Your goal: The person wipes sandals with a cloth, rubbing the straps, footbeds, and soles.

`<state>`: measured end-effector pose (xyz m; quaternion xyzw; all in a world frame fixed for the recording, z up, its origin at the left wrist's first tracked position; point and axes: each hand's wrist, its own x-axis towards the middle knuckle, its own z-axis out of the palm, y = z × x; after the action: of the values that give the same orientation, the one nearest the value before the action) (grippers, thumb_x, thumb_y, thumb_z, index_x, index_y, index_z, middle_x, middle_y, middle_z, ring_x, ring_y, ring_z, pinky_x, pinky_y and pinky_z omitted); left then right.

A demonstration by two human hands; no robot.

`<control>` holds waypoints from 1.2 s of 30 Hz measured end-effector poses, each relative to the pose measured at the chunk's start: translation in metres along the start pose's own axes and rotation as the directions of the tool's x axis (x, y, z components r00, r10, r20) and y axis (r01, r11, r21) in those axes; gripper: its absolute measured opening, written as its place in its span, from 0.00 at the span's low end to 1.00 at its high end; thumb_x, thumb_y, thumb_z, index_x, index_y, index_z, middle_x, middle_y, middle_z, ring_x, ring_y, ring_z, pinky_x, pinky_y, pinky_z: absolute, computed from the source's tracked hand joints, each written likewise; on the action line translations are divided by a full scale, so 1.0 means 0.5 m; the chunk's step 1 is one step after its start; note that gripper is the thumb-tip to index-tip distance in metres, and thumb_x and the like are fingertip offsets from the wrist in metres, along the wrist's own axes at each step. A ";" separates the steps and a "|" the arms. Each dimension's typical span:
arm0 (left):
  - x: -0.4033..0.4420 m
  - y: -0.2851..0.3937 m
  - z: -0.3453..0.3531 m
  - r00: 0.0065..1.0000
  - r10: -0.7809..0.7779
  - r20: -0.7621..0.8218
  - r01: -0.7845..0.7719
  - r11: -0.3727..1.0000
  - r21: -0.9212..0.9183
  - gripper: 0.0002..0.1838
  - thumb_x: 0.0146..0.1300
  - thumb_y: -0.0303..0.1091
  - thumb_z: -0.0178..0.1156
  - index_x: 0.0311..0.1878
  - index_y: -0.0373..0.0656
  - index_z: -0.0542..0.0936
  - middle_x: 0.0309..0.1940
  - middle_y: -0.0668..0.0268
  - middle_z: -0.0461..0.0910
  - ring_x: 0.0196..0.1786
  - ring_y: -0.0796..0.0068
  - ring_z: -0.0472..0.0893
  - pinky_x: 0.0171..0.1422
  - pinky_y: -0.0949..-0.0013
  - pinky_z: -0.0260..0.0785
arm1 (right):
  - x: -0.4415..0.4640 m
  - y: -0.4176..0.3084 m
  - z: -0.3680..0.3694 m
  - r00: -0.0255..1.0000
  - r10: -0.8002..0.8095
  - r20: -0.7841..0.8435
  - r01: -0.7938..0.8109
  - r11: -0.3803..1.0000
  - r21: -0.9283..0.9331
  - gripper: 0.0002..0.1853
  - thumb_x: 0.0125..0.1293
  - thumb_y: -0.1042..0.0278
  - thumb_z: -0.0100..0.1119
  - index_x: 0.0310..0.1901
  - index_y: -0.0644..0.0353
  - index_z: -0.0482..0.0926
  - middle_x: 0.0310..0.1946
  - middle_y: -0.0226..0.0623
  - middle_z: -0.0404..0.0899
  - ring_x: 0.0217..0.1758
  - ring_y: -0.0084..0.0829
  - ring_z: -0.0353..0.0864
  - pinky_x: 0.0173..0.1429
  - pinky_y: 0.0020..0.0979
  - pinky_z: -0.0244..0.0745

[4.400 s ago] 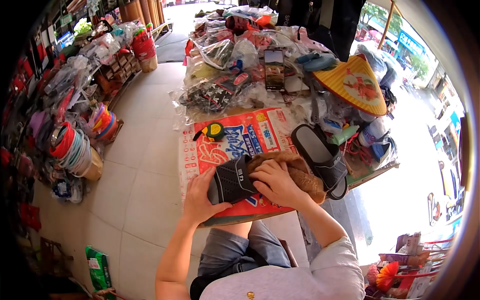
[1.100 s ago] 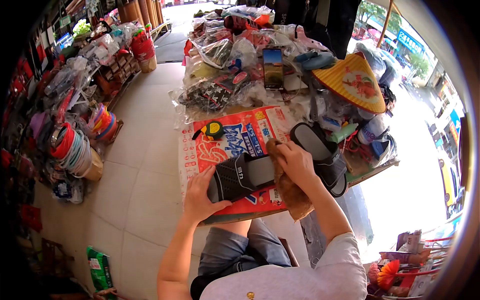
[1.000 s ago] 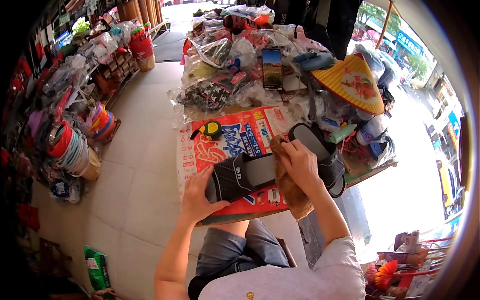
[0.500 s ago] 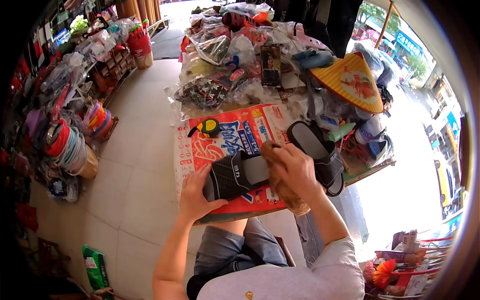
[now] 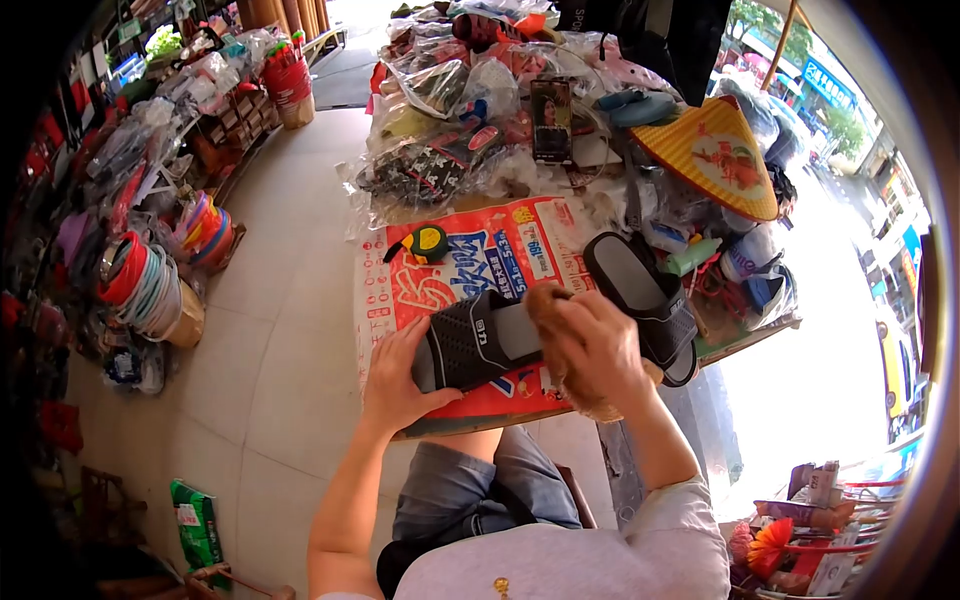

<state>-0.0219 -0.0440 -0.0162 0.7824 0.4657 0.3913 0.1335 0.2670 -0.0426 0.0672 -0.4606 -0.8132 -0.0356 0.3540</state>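
Note:
A black and grey slide sandal (image 5: 470, 340) lies across the red printed sheet (image 5: 405, 290) at the table's front. My left hand (image 5: 400, 375) grips its toe end, thumb on the near side and fingers on the far side. My right hand (image 5: 600, 345) is closed on a brown cloth (image 5: 556, 345), which covers the sandal's heel end. Just right of that hand a second sandal (image 5: 630, 275) lies at a slant, partly hidden by the hand. A yellow and black tape measure (image 5: 425, 243) rests on the sheet beyond the first sandal.
Plastic-wrapped goods (image 5: 430, 165) are heaped at the back of the table, with a lit phone (image 5: 552, 122) propped among them. A yellow conical hat (image 5: 715, 160) and a green bottle (image 5: 692, 257) are at the right. Shelves of wares and a bucket of hoops (image 5: 150, 295) stand left.
My right hand and the cloth have shifted slightly over the sandal's heel end, and the cloth is bunched differently. My left hand keeps its hold. The phone's picture differs from a second ago.

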 end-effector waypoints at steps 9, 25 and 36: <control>0.001 0.001 0.001 1.000 -0.013 0.018 0.013 1.000 -0.002 0.57 0.31 0.45 0.83 0.70 0.40 0.69 0.64 0.53 0.75 0.64 0.51 0.73 0.71 0.54 0.63 | -0.036 0.056 0.026 0.994 0.080 0.079 -0.072 0.992 -0.105 0.13 0.59 0.69 0.66 0.47 0.54 0.80 0.37 0.35 0.78 0.37 0.41 0.83 0.37 0.38 0.79; 0.002 0.001 -0.001 0.999 -0.027 0.019 0.027 1.000 -0.007 0.57 0.31 0.45 0.83 0.69 0.39 0.69 0.63 0.53 0.75 0.64 0.51 0.73 0.70 0.52 0.63 | 0.018 -0.023 0.015 0.994 -0.081 -0.069 0.087 0.992 0.086 0.17 0.54 0.73 0.68 0.46 0.56 0.79 0.38 0.37 0.79 0.36 0.41 0.83 0.37 0.38 0.78; 0.001 0.005 -0.003 1.000 0.007 -0.006 -0.007 1.000 0.029 0.57 0.31 0.43 0.82 0.70 0.42 0.69 0.63 0.55 0.75 0.64 0.52 0.74 0.69 0.54 0.64 | -0.064 -0.074 0.080 0.942 -0.328 0.074 0.332 0.942 -0.052 0.25 0.49 0.63 0.68 0.54 0.46 0.82 0.44 0.32 0.74 0.45 0.35 0.76 0.48 0.37 0.79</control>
<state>-0.0212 -0.0450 -0.0136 0.7848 0.4690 0.3872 0.1193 0.2269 -0.0719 0.0276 -0.3300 -0.8882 -0.1057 0.3018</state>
